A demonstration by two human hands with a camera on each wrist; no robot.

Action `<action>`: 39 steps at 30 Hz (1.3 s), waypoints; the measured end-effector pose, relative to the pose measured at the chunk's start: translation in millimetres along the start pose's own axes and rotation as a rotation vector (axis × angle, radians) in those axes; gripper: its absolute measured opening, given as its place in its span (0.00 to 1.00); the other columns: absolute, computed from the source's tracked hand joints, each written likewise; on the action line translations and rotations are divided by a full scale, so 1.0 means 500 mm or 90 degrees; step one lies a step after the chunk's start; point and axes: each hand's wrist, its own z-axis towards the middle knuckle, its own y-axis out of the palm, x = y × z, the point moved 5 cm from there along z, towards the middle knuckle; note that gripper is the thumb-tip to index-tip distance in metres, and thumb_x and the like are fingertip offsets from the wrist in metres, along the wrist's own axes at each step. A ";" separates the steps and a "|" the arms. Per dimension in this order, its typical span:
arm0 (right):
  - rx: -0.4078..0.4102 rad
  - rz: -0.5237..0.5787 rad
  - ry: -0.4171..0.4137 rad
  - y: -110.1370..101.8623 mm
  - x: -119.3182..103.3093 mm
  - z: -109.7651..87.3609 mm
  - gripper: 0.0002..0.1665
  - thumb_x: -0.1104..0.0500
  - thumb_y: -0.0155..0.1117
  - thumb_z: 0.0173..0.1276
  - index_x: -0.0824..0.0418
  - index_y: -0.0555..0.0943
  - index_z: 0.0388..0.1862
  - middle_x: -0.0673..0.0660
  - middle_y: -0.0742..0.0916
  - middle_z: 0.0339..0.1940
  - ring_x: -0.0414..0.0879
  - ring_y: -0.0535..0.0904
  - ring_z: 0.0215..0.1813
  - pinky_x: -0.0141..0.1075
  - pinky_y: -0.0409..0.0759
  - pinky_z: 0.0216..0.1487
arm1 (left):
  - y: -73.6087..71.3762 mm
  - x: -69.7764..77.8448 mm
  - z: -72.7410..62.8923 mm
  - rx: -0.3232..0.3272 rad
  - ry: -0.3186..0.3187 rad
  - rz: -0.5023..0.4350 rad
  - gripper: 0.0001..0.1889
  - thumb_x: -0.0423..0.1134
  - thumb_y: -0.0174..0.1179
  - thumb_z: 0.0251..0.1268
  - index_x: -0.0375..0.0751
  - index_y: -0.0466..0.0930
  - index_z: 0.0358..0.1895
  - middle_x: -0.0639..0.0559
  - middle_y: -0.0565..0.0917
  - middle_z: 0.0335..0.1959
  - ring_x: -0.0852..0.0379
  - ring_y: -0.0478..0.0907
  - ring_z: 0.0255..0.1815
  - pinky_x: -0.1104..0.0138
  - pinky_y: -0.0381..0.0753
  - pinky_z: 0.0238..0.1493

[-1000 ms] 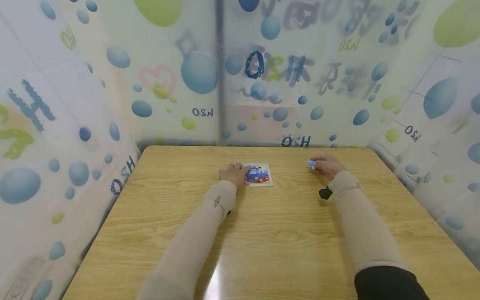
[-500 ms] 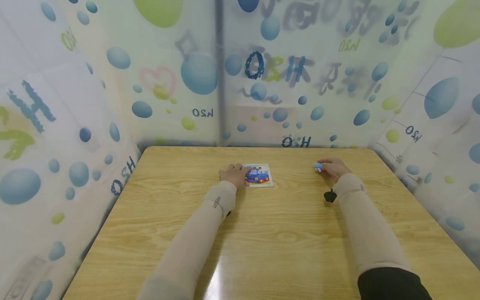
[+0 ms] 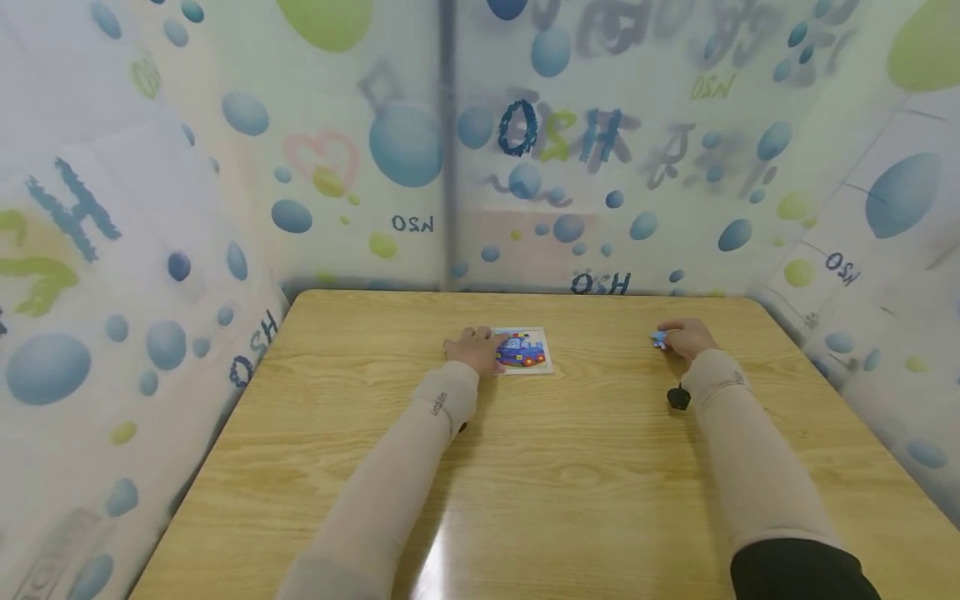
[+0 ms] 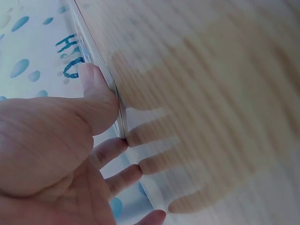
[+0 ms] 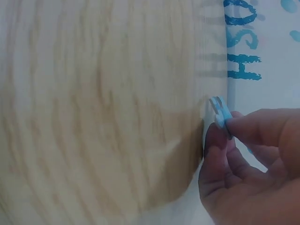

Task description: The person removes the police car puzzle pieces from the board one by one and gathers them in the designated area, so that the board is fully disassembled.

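Observation:
A small jigsaw puzzle [image 3: 525, 353] with a blue cartoon vehicle and a white border lies flat near the far side of the table. My left hand [image 3: 472, 350] rests at its left side, thumb against the puzzle's edge [image 4: 101, 68] and the other fingers spread with their tips on the tabletop. Well to the right, my right hand [image 3: 688, 337] pinches a small light-blue puzzle piece [image 3: 659, 339] between thumb and fingertips. Seen from the right wrist, that puzzle piece [image 5: 221, 115] stands on edge in the grip, just above the wood; its printed face is mostly hidden.
The wooden table [image 3: 570, 467] has its far edge close to a pale wall curtain [image 3: 645, 183] with blue and green dots and lettering. Similar patterned walls stand left and right. A dark object [image 3: 678, 398] hangs under the right wrist.
My right hand has moved right and slightly toward me, carrying the puzzle piece farther from the puzzle. The left hand stays at the puzzle's side. The head view has shifted a little.

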 end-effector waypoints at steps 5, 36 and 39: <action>0.026 -0.050 -0.003 -0.008 0.006 -0.003 0.30 0.68 0.45 0.70 0.75 0.69 0.70 0.76 0.73 0.64 0.60 0.73 0.52 0.42 0.75 0.46 | -0.006 0.003 -0.011 -0.010 -0.001 0.002 0.39 0.61 0.56 0.70 0.72 0.50 0.81 0.54 0.57 0.80 0.48 0.56 0.78 0.35 0.62 0.70; 0.070 -0.144 0.028 -0.051 0.033 0.002 0.25 0.65 0.56 0.71 0.78 0.74 0.63 0.80 0.72 0.65 0.74 0.68 0.63 0.58 0.74 0.63 | -0.014 0.002 -0.008 -0.005 -0.002 -0.012 0.38 0.60 0.57 0.70 0.70 0.52 0.81 0.55 0.60 0.79 0.48 0.58 0.76 0.38 0.65 0.68; 0.066 -0.149 0.026 -0.051 0.028 -0.005 0.25 0.65 0.56 0.71 0.78 0.73 0.63 0.81 0.71 0.66 0.76 0.66 0.66 0.61 0.70 0.67 | -0.017 0.003 -0.010 -0.007 -0.004 -0.010 0.39 0.60 0.57 0.70 0.70 0.52 0.81 0.55 0.60 0.79 0.48 0.58 0.75 0.39 0.65 0.68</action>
